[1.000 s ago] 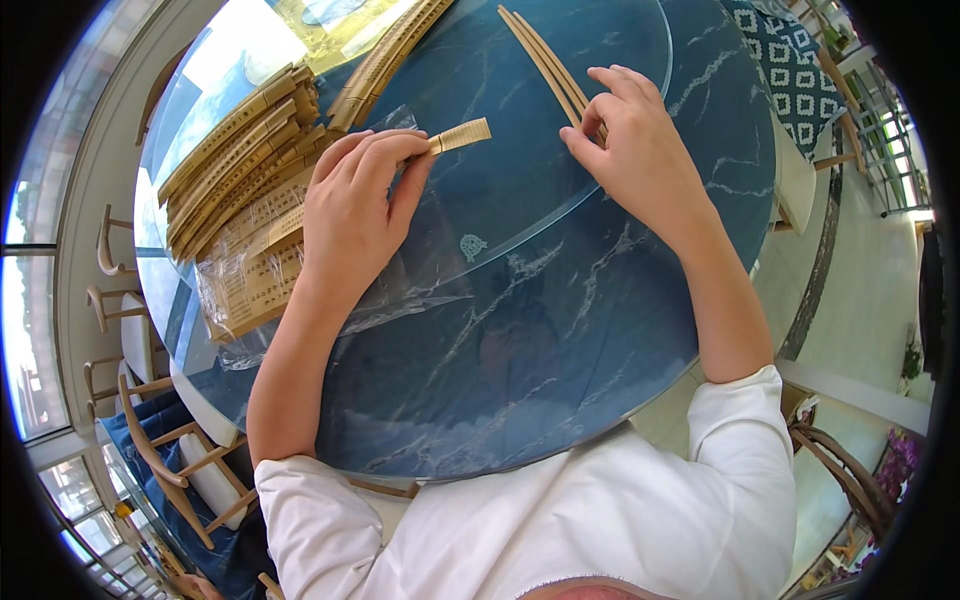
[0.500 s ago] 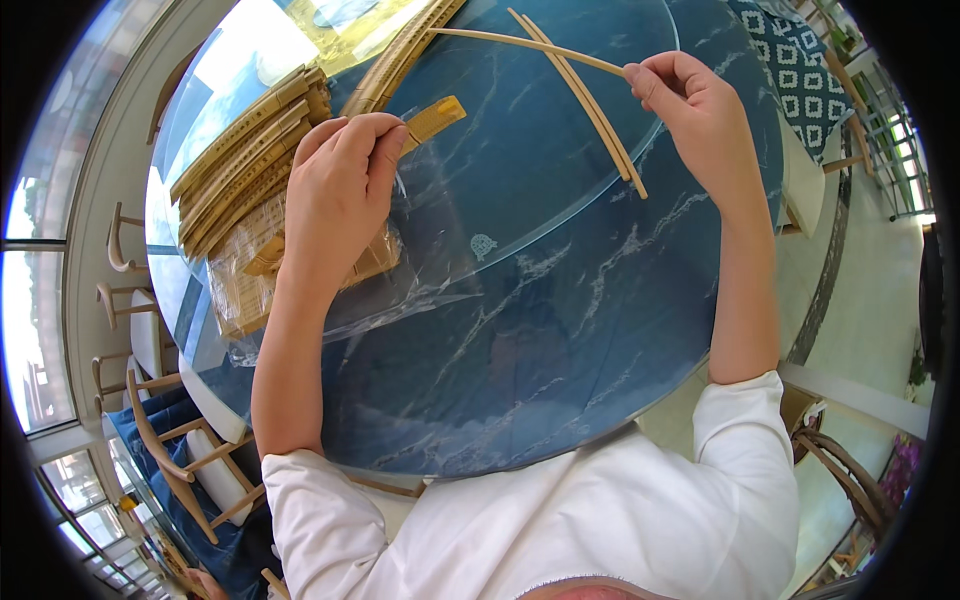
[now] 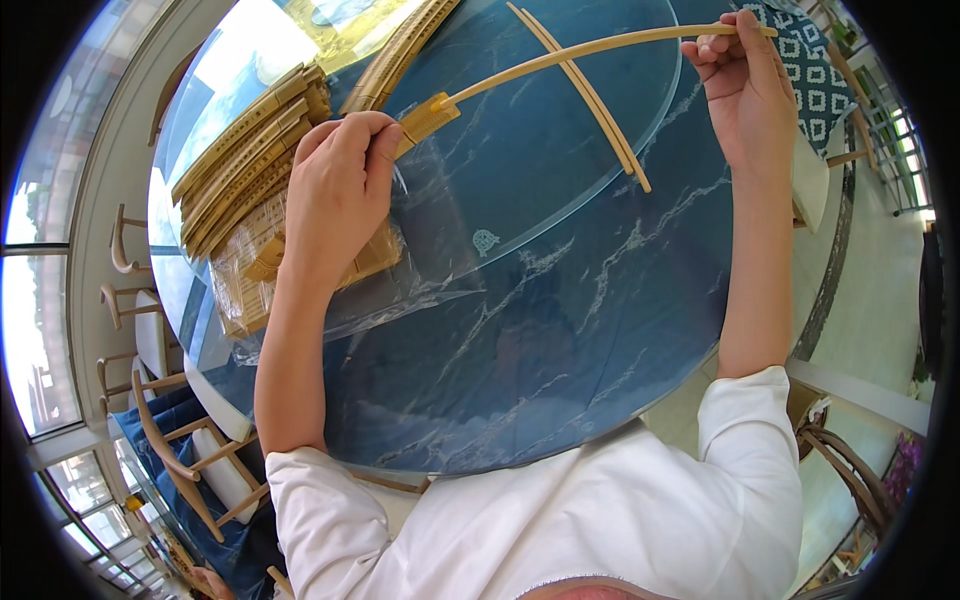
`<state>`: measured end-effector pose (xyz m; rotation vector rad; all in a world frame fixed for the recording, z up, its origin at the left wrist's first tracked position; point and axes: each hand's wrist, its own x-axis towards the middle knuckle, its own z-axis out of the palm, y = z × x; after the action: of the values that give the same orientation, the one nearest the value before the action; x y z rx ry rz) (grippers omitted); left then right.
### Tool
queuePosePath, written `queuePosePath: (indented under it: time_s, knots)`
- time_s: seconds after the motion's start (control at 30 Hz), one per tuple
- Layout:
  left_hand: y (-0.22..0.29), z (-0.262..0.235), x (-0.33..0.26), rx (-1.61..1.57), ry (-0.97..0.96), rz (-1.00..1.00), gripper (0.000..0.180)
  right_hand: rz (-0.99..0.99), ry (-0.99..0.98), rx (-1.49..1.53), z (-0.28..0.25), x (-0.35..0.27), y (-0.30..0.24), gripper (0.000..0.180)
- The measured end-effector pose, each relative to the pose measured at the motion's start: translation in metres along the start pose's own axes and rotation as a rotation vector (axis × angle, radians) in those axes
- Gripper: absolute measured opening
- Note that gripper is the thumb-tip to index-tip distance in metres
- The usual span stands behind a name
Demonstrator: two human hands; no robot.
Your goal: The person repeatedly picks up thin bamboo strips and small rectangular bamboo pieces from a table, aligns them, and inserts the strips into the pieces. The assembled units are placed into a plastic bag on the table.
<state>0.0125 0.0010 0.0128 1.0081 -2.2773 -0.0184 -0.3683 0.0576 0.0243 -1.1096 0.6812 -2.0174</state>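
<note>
My left hand (image 3: 340, 175) is closed on a short, flat bamboo-coloured strip (image 3: 432, 117), whose end sticks out past my thumb. With thumb and fingers my right hand (image 3: 745, 105) pinches a long thin wooden stick (image 3: 590, 47) near its right end. The stick's other end meets the tip of the strip; whether it goes inside is too small to tell. Beneath that stick, two more wooden sticks (image 3: 600, 115) lie close together on the table. Beside my left hand is a stack of slatted bamboo-coloured strips (image 3: 250, 140), and a long slatted piece (image 3: 400, 60) lies farther back.
A clear plastic bag (image 3: 430, 260) with bamboo-coloured pieces in it lies below my left wrist. The round dark-blue marbled table (image 3: 540, 350) carries a clear glass disc (image 3: 560, 215). Wooden chairs (image 3: 200, 455) stand left; a patterned cloth (image 3: 800, 90) is at the far right.
My right hand has moved right and up, sliding to the stick's right end. The stick's left end has come down to the strip's tip. My left hand has hardly moved.
</note>
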Motion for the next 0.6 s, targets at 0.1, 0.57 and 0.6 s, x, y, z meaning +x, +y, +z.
queuePosePath:
  time_s: [0.1,0.57,0.6]
  knots:
    - [0.0,0.0,0.0,-0.01,-0.013,0.001,0.014,0.005,0.058,-0.064,0.007,-0.002,0.0,0.022]
    - [0.004,-0.003,-0.001,-0.018,-0.005,0.118,0.011,0.063,0.05,-0.121,0.015,-0.007,0.011,0.018]
    - [0.004,-0.003,-0.002,-0.019,0.002,0.12,0.01,0.146,0.088,-0.149,0.018,-0.008,0.01,0.021]
